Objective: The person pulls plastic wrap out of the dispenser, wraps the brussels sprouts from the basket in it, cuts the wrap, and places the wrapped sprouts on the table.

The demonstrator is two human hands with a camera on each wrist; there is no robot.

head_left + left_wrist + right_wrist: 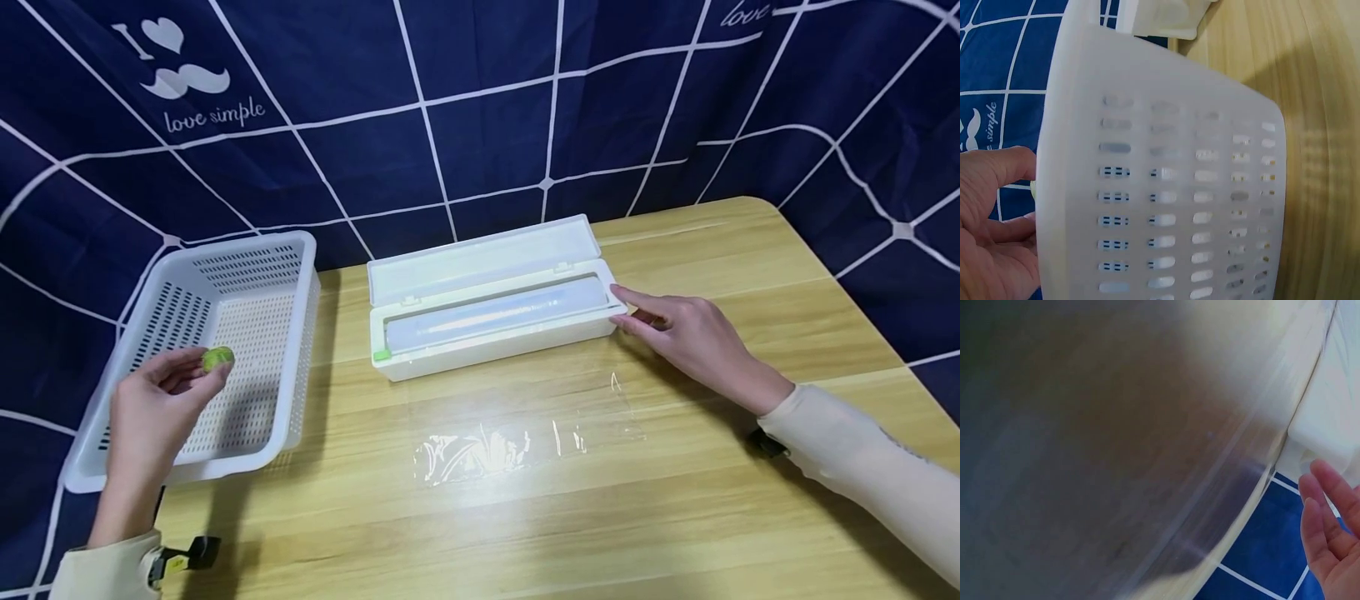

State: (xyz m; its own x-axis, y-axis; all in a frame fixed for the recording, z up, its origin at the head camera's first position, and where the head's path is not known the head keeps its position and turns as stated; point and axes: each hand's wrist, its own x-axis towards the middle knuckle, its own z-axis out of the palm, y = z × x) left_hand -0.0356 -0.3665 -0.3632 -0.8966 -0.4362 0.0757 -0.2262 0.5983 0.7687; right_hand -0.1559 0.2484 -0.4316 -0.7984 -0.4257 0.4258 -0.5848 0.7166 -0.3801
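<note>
Over the white slotted basket (303, 350), my left hand (153, 408) pinches a small round yellow-green fruit (218, 359) between thumb and fingers. Its exact kind cannot be told. In the left wrist view the basket wall (1147, 81) covers most of the fruit. At the table's middle stands a white cling film dispenser (480, 343), lid (487, 258) raised, a roll of film (495, 312) inside. My right hand (686, 333) grips the dispenser's right end, thumb at the front corner and fingertips at the upper edge. A clear sheet of film (487, 450) lies in front of it.
A green slider (382, 355) sits at the dispenser's left front corner. The wooden table (675, 508) has a rounded far right corner. Dark blue cloth (495, 142) with white lines hangs behind and along both sides.
</note>
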